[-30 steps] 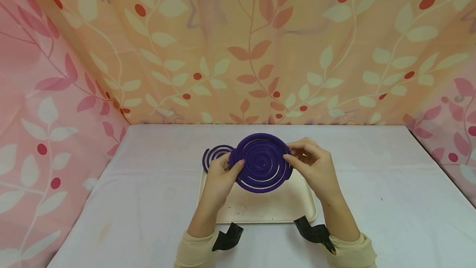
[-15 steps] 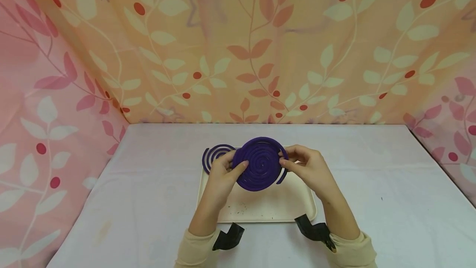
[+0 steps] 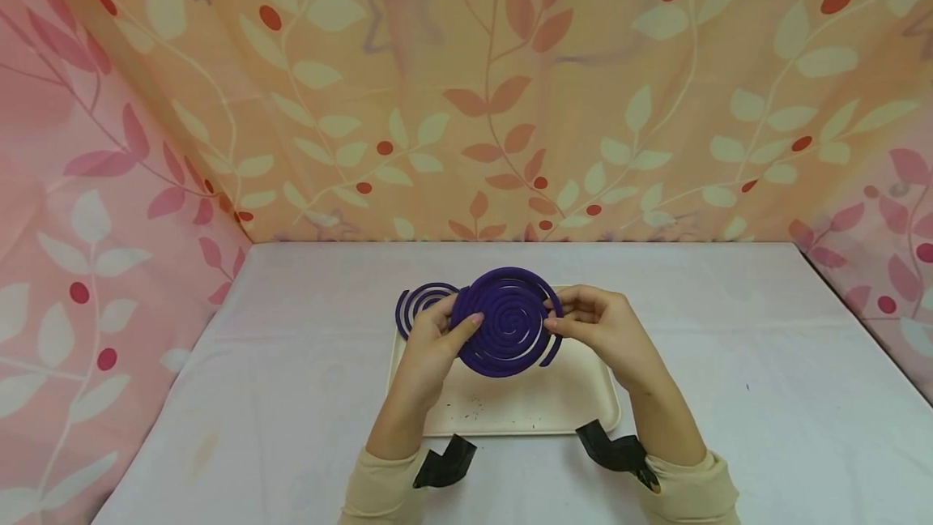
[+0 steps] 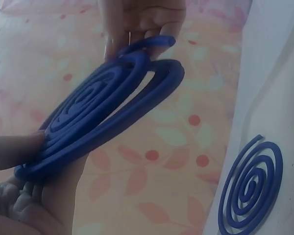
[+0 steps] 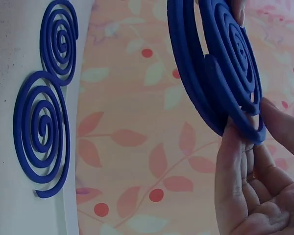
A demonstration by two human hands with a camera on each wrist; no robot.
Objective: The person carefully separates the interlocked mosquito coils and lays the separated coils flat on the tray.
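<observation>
Above the tray, my two hands hold a purple-blue pair of nested mosquito coils (image 3: 506, 326), tilted up toward the head camera. My left hand (image 3: 430, 351) grips the left edge, its thumb on the front face and its fingers behind. At the right edge, my right hand (image 3: 608, 335) pinches the outer strand between thumb and fingers. That strand stands apart from the inner rings, its loose end pointing down. In the right wrist view, gaps show between the layers of the held coils (image 5: 186, 78). In the left wrist view, the held coils (image 4: 112, 125) appear nearly edge-on.
A cream tray (image 3: 510, 420) lies beneath the hands, dotted with small dark crumbs. Two loose coils rest side by side there: one coil (image 5: 44, 122) and another coil (image 5: 62, 46). A white cloth (image 3: 291, 395) covers the table, with patterned fabric walls behind and at the sides.
My right hand has shifted slightly left and down, and the held coils have turned. The outer strand's end now sticks out at the lower right. My left hand has barely moved.
</observation>
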